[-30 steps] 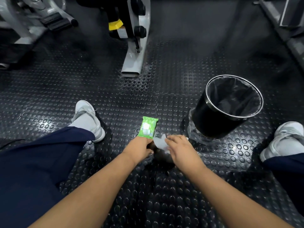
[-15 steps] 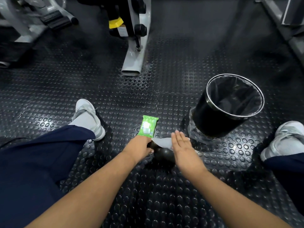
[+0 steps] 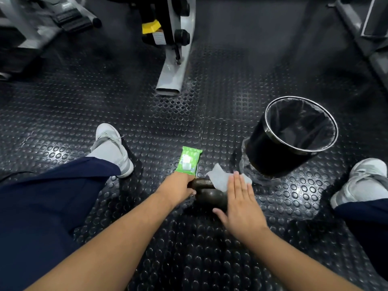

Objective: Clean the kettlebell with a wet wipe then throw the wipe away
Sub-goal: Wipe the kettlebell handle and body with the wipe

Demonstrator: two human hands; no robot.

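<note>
A small dark kettlebell (image 3: 210, 195) sits on the studded rubber floor between my legs. My left hand (image 3: 178, 187) grips its handle from the left. My right hand (image 3: 239, 203) lies flat with straight fingers, pressing a white wet wipe (image 3: 220, 178) against the kettlebell's right side. The wipe sticks out beyond my fingertips. A green pack of wipes (image 3: 189, 161) lies just beyond my left hand. A black waste bin (image 3: 273, 150) with a clear liner stands to the right, tilted toward me.
My two grey shoes (image 3: 111, 147) (image 3: 363, 181) and dark trouser legs flank the kettlebell. A grey machine foot (image 3: 174, 74) stands beyond the pack. More gym frames occupy the far left (image 3: 37, 22) and far right (image 3: 365, 32).
My right hand went from curled on the wipe to flat, and slid down the kettlebell's right side with the wipe. My left hand kept its grip on the handle.
</note>
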